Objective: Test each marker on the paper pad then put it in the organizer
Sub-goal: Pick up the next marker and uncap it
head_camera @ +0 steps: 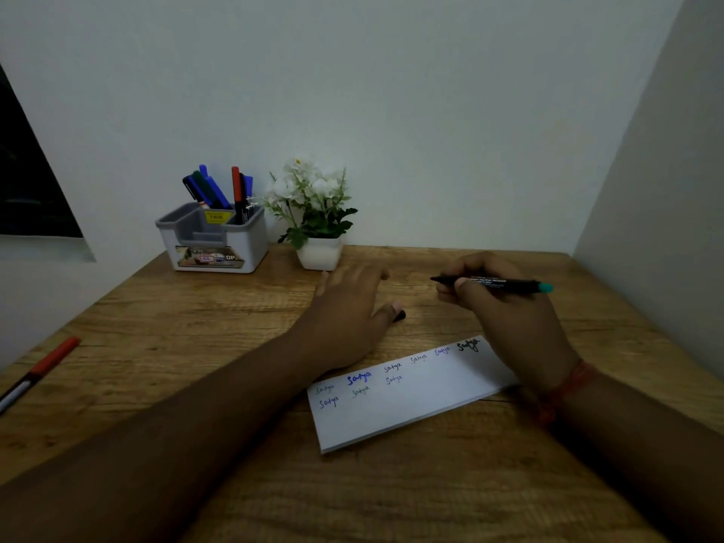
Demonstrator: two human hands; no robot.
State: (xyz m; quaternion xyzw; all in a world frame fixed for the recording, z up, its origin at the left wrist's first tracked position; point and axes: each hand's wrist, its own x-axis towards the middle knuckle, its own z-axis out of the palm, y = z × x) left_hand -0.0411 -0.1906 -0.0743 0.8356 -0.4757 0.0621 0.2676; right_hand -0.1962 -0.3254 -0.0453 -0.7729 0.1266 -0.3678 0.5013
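Observation:
My right hand point(505, 307) grips a black marker point(497, 284) with a teal rear end. The marker lies level above the table with its uncapped tip pointing left. My left hand point(348, 307) rests flat on the wooden table point(196, 346) beyond the pad, fingers straight. A small black cap point(400, 315) lies at its thumb tip. The white paper pad point(411, 401) lies in front of both hands and carries several written test words in blue, teal and black. The white and grey organizer point(215, 239) stands at the back left and holds several blue, green, red and black markers.
A red and white marker point(37, 372) lies at the table's left edge. A white pot of white flowers point(317, 213) stands right of the organizer, close to my left fingertips. Walls close the table in at the back and right.

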